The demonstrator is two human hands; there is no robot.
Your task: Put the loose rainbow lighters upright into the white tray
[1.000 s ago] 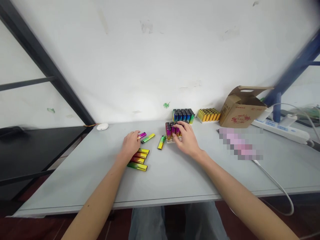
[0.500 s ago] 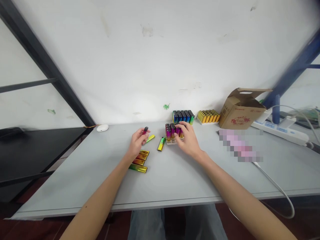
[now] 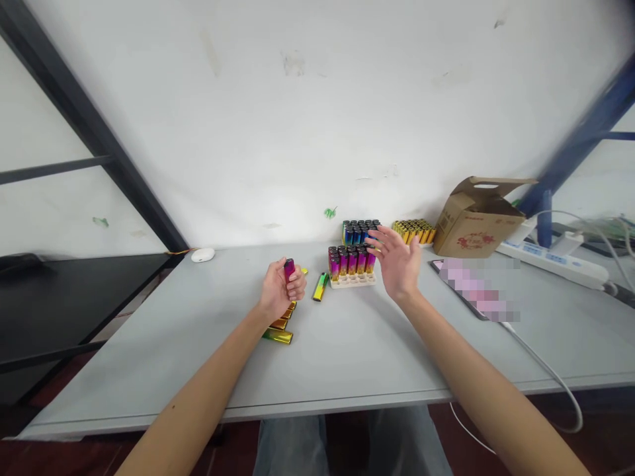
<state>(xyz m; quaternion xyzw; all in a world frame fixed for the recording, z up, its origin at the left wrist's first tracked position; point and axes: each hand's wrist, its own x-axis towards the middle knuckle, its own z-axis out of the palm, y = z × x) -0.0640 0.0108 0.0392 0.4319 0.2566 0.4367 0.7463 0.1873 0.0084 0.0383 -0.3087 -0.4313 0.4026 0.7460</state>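
My left hand is closed around a purple-red metallic lighter, its dark end pointing up. Several shiny yellow, orange and green lighters lie on the table just under that hand, partly covered by it. Beyond the hand, only the tip of a yellow one shows. A yellow-green lighter lies alone between my hands. To its right, a pale tray holds rows of upright purple-gold lighters, with bare holes in its near row. Beside the tray, my right hand is raised, fingers spread, holding nothing.
Behind stand a block of blue lighters and a block of yellow ones. An open cardboard box, a power strip and a phone with a white cable are at right. A white earbud case sits far left.
My right hand has left the purple-gold lighters, moving right and opening. My left hand has turned, its fingers now curled around the purple-red lighter.
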